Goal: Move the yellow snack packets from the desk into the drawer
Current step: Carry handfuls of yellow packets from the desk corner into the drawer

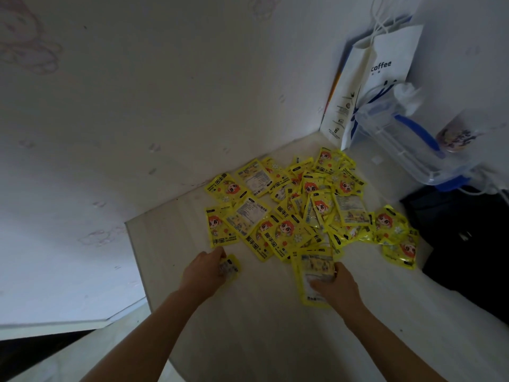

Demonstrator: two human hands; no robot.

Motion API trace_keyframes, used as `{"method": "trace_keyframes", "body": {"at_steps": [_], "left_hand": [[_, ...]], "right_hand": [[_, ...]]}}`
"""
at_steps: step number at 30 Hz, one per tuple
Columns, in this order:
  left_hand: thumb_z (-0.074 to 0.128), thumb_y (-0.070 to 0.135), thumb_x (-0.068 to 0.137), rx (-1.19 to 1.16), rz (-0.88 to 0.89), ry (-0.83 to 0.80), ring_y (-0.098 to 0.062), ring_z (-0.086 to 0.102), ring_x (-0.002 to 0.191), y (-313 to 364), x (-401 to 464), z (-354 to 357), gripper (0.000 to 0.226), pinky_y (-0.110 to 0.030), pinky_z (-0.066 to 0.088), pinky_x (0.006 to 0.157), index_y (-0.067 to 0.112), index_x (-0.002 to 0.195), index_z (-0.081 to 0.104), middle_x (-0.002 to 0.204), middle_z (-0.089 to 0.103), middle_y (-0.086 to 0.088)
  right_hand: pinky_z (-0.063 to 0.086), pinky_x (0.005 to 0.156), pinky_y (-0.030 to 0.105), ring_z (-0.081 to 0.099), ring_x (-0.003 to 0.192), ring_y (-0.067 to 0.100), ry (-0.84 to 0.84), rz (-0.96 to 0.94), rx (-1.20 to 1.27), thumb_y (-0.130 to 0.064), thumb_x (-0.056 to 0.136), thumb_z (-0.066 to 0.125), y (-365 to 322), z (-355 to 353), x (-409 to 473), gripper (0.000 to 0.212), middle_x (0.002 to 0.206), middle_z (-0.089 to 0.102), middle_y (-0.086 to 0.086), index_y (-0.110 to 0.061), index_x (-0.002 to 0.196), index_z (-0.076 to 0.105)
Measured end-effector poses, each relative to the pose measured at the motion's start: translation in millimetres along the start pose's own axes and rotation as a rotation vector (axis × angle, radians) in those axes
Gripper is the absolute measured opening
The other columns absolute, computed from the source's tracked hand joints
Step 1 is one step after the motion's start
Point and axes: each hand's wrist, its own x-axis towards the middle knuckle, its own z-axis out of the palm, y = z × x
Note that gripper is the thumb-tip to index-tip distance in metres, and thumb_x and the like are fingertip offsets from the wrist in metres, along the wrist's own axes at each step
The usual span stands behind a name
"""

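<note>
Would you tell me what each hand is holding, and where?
Left hand grips a yellow packet by its left edge; right hand holds another packet at its right side.

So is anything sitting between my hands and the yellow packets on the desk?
Nothing visible: the left hand already grips one small yellow foil packet, the right hand another, beside the pile.

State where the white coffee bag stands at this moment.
In the head view the white coffee bag stands upright in the far right corner of the desk, behind the pile of yellow packets and beside a clear plastic box.
</note>
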Motion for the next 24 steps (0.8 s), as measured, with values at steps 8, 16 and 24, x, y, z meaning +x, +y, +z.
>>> {"method": "trace_keyframes", "body": {"at_steps": [8, 16, 24], "left_hand": [[0.075, 0.021, 0.075, -0.507, -0.211, 0.151, -0.033, 0.064, 0.100, 4.7, 32.3, -41.6, 0.051, -0.035, 0.055, 0.077, 0.010, 0.121, 0.057, 0.111, 0.065, -0.011], [0.084, 0.011, 0.065, -0.965, -0.486, 0.246, -0.027, 0.067, 0.086, 3.7, 66.6, -54.2, 0.042, -0.038, 0.057, 0.074, 0.008, 0.104, 0.066, 0.096, 0.070, -0.010], [0.087, 0.017, 0.061, -1.014, -0.637, 0.268, -0.028, 0.070, 0.079, -1.5, 85.8, -46.6, 0.029, -0.047, 0.060, 0.075, 0.012, 0.085, 0.072, 0.087, 0.073, -0.012]], "right_hand": [[0.055, 0.085, 0.048, 0.067, 0.090, 0.028, -0.088, 0.071, 0.410, -0.007, 0.076, 0.077, -50.7, 6.9, 20.2, 0.024, 0.097, 0.071, 0.008, -0.027, 0.086, 0.068], [0.055, 0.072, 0.039, 0.064, 0.082, 0.026, 0.019, 0.119, 0.166, -0.032, 0.068, 0.082, -78.3, 27.5, 53.8, 0.040, 0.093, 0.069, 0.008, -0.015, 0.102, 0.069], [0.051, 0.083, 0.038, 0.057, 0.107, 0.035, 0.119, 0.030, -0.261, -0.032, 0.081, 0.069, -80.5, 40.1, 60.1, 0.050, 0.121, 0.056, 0.019, -0.004, 0.120, 0.054]]}}
